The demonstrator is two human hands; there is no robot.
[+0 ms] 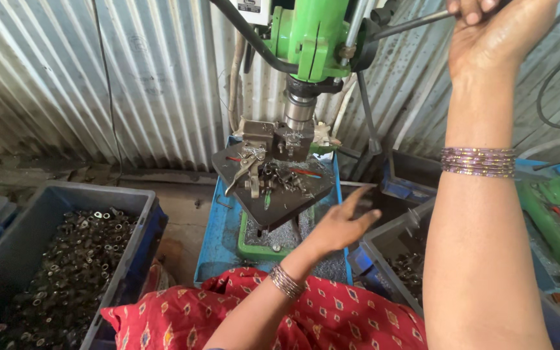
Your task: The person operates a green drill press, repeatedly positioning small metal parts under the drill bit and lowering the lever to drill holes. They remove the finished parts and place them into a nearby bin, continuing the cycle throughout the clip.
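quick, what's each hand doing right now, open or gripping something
Left hand: open, fingers spread, holding nothing, above the grey bin.
Right hand: closed around the drill press feed handle.

the right hand (487,29), up at one o'clock, is closed around the feed handle (409,24) of the green drill press (306,39). the left hand (341,227) hovers open, fingers spread, just at four o'clock from the dark drill table (273,185), where a clamp jig (273,139) sits under the spindle among metal shavings. at eight o'clock a grey crate (53,259) holds small metal rings. a second crate (396,253) lies at four o'clock.
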